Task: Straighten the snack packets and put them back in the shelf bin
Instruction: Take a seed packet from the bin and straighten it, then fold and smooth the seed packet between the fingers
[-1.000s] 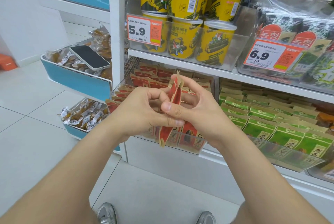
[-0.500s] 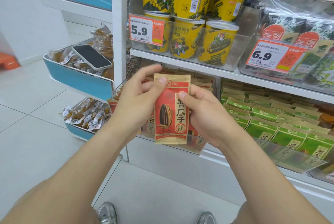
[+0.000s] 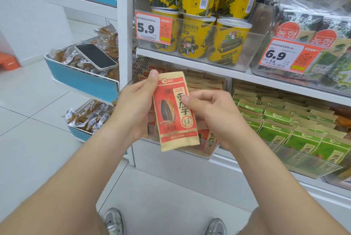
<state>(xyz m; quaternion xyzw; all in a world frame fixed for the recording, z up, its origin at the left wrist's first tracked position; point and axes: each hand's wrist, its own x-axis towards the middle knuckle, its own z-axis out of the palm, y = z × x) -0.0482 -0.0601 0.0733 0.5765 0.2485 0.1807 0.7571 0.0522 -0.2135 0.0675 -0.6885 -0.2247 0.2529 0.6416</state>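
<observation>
Both hands pinch the red packet face-up before the shelf bin: left hand fingers behind, right hand thumb flattening it.

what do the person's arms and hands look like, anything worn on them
Both arms are bare as far as the frame shows, no sleeves in view. The left hand and right hand show no gloves, rings, watch or bands. Visible nails are short, unpainted.

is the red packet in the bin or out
Out: the red paper snack packet is held before the clear plastic bin by left hand and right hand.
</observation>
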